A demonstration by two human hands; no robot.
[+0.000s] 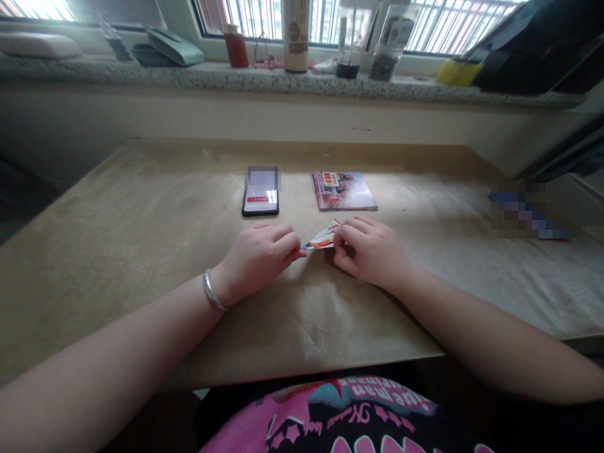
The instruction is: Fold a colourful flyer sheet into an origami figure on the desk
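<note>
Between my hands is a small folded piece of printed paper (pixel 323 236), pointed at its left end and coloured white, orange and blue. My left hand (pixel 264 251), with a silver bangle at the wrist, pinches the pointed tip. Fingers of my right hand (pixel 370 248) are closed on the paper's wider right end and hide part of it. Just beyond my hands lie a phone (pixel 262 200) with its screen lit, at the left, and a stack of colourful printed sheets or a booklet (pixel 346 190), at the right.
The table (pixel 141 251) has a tan cover. A blurred-out blue item (pixel 528 217) lies at its right side. On the stone windowsill (pixel 226 78) behind stand a red container (pixel 236 49), a tall bottle (pixel 296 38), clear containers (pixel 389 47) and a yellow and black object (pixel 460 71).
</note>
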